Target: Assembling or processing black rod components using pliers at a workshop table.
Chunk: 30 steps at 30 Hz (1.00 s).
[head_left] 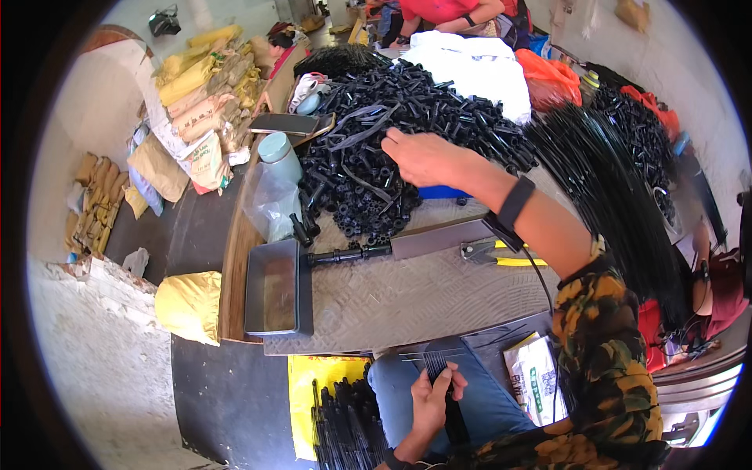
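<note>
My left hand [435, 398] is closed around a bundle of thin dark rods [435, 362], which looks like a folded umbrella frame. It is held upright over my lap, with fine wire-like ends fanning out at the top. My right hand [427, 159] reaches out over a big pile of short black plastic tubes [356, 176] on the table. Its thumb and fingertips are pinched together. Whatever lies between them, if anything, is too small or hidden to make out. Below that forearm, a blue edge [442, 192] shows beside the pile.
A grey tray [302, 290] stands at the table's left, near yellow-handled pliers [513, 262] and a flat grey bar [439, 237]. Long black rods [619, 204] crowd the right side. A jar [279, 157] and a phone [283, 124] sit farther back. Another person [446, 9] sits across the table.
</note>
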Motion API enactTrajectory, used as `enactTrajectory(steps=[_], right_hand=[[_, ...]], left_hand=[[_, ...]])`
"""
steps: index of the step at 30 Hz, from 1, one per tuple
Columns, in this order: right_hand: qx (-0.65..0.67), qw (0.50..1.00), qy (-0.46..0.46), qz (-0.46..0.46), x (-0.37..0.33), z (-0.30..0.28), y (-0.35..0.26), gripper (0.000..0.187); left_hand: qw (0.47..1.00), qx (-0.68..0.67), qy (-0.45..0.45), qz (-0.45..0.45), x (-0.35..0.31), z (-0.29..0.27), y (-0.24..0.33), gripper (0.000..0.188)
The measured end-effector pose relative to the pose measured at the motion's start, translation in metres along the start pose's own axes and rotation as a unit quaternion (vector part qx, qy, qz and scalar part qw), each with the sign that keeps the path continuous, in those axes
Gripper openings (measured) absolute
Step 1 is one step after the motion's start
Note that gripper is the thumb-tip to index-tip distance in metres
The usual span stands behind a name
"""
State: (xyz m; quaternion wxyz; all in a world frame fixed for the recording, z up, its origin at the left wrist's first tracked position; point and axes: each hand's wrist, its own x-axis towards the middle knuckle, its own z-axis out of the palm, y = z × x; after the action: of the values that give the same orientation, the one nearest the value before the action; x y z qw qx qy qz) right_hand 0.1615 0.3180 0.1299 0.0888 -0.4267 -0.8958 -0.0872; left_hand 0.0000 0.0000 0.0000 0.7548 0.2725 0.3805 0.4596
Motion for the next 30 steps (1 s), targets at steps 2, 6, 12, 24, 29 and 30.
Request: enactTrajectory(steps=[2,6,12,24,29,30], right_hand=[[0.125,0.992,0.013,-0.011,-0.011,0.012,-0.013,0.023],[0.054,0.998,-0.006,-0.029,-0.014,0.015,-0.03,0.023],[-0.03,0.984,-0.002,0.175,0.003,0.032,-0.039,0.027],[0.016,0.969,0.013,0.248,0.006,-0.043,-0.017,0.025],[0.271,0.922,0.231,0.15,0.054,-0.078,-0.015,0.018],[0.428,0.854,0.245,0.163,0.066,-0.098,-0.044,0.018]], left_hand=[[1.0,0.004,-0.009,0.004,-0.002,0.003,0.002,0.012],[0.999,-0.011,-0.028,0.017,0.007,0.002,-0.001,0.011],[1.0,-0.01,-0.016,0.018,-0.008,-0.003,-0.005,0.012],[0.998,-0.002,-0.018,0.055,-0.01,-0.002,-0.016,0.015],[0.998,-0.001,-0.024,0.059,-0.002,0.005,-0.014,0.012],[0.998,-0.003,-0.025,0.053,-0.001,0.005,-0.011,0.012]])
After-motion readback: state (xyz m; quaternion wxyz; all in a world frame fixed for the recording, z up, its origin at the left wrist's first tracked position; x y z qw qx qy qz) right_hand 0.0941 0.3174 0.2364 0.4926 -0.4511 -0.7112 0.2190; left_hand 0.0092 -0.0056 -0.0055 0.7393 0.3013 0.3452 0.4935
